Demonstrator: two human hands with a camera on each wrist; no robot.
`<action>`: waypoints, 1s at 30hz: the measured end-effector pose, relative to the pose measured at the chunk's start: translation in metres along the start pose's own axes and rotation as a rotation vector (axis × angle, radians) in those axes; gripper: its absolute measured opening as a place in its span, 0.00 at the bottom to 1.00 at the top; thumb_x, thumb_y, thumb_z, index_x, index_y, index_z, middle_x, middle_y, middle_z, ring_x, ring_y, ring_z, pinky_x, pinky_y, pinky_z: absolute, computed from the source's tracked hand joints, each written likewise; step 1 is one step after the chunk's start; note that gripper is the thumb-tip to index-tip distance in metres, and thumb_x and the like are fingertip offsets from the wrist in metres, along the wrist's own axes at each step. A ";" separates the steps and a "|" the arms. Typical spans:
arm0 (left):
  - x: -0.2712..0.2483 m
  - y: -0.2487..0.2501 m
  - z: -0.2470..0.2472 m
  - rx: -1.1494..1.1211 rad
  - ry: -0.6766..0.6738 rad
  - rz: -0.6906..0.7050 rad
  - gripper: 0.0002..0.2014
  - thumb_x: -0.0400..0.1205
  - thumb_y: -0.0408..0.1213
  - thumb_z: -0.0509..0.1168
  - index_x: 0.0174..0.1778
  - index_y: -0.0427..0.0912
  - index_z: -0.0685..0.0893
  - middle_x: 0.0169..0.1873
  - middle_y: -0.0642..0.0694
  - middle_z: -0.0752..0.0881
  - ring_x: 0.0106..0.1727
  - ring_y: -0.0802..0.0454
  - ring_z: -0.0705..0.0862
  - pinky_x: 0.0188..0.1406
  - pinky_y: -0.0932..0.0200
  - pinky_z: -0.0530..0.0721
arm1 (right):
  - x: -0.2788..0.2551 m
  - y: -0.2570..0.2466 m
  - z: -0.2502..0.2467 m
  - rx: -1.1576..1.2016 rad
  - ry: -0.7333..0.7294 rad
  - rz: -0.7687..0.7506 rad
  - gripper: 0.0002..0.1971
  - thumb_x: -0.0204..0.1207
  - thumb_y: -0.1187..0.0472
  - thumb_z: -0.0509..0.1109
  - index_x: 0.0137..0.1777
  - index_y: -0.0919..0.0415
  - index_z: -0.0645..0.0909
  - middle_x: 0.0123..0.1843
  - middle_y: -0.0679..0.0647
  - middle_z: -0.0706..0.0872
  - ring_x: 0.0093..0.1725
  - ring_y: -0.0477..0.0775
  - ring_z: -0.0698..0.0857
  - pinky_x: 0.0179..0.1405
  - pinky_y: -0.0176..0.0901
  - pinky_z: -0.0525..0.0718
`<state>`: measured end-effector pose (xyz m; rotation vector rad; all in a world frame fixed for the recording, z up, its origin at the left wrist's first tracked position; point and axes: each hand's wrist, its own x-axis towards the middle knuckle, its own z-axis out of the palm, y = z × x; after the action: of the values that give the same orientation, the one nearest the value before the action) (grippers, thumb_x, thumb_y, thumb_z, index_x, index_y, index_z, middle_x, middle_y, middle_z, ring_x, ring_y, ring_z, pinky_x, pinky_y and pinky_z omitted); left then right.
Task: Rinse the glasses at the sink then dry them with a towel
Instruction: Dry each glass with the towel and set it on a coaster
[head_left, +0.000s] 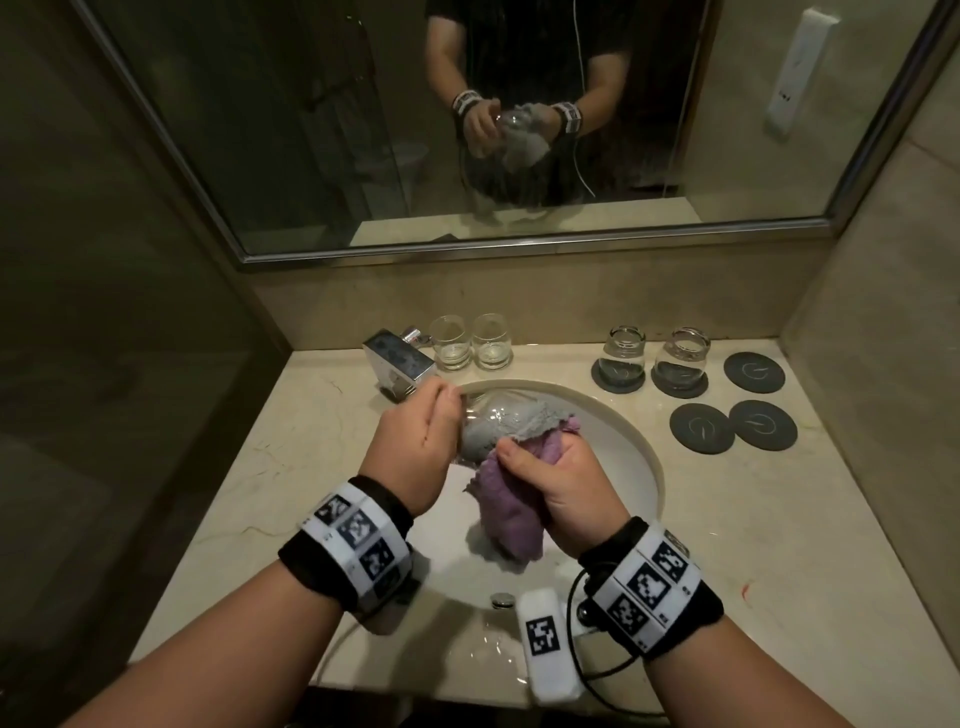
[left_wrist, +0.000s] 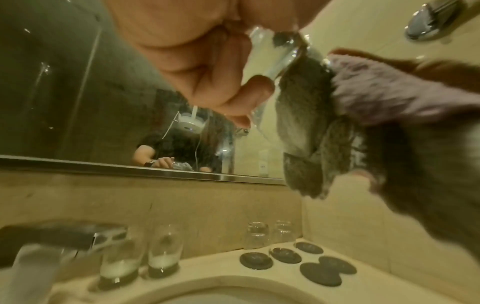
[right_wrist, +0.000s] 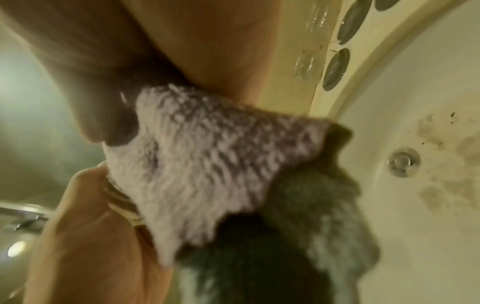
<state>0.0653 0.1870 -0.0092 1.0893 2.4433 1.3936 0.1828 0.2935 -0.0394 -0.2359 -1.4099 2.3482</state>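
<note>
— Clear glass (head_left: 485, 415), one, gripped at its base end by the left hand (head_left: 415, 441), fingers curled round it, over the white sink (head_left: 618, 441).
— And stuffed with the towel (head_left: 511, 499), lilac one side, grey the other; clenched in the right hand (head_left: 566, 483), thumb and fingers wrapped tight round the bunched cloth.
— Counted on the beige marble counter (head_left: 291, 467): four more glasses.
— Two upright tumblers (head_left: 451, 343) just behind the chrome faucet (head_left: 397, 364), side by side, almost touching.
— Two inverted glasses (head_left: 626, 358) at the back right, each mouth-down on a dark round coaster (head_left: 754, 372).
— Five coasters in all: two covered, three bare.
— Seen only from the head camera: both black wristbands with white coded tags, plus the mirror (head_left: 519, 130) reflecting hands, glass and towel.
— Only from the left wrist: curled fingers (left_wrist: 221, 86) pinching the thick glass base (left_wrist: 283, 51) up close, grey towel pressed against the inside wall.
— Blurred there, though: tumblers and faucet at the bottom left.
— Only from the right wrist: sink drain (right_wrist: 402, 162) and brownish smudges on the basin wall beside it.
— Also the lilac towel face (right_wrist: 202, 160) filling the middle, glass rim (right_wrist: 122, 197) barely peeking out at the left hand's fingers.
</note>
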 end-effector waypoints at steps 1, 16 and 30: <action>-0.002 -0.003 -0.001 0.035 0.015 0.087 0.22 0.85 0.53 0.47 0.45 0.41 0.80 0.26 0.48 0.80 0.26 0.56 0.78 0.26 0.60 0.76 | -0.001 0.001 -0.001 0.043 0.004 0.001 0.13 0.75 0.66 0.68 0.57 0.72 0.83 0.52 0.67 0.89 0.51 0.63 0.88 0.56 0.57 0.86; 0.001 0.006 -0.001 -0.321 -0.177 -0.406 0.31 0.87 0.62 0.44 0.47 0.40 0.84 0.26 0.45 0.82 0.20 0.52 0.76 0.15 0.63 0.68 | -0.007 -0.001 0.004 -0.054 0.030 0.038 0.05 0.76 0.65 0.70 0.45 0.65 0.87 0.37 0.66 0.87 0.33 0.75 0.86 0.23 0.45 0.85; -0.005 0.005 0.005 -0.217 -0.178 -0.318 0.24 0.88 0.56 0.49 0.45 0.44 0.83 0.33 0.42 0.85 0.21 0.49 0.76 0.16 0.62 0.70 | -0.017 0.002 0.001 -0.126 0.012 -0.003 0.10 0.77 0.69 0.70 0.38 0.56 0.86 0.29 0.54 0.87 0.26 0.51 0.83 0.24 0.41 0.84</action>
<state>0.0736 0.1894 -0.0095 0.7073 2.1624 1.3548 0.1971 0.2852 -0.0414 -0.2822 -1.5531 2.2544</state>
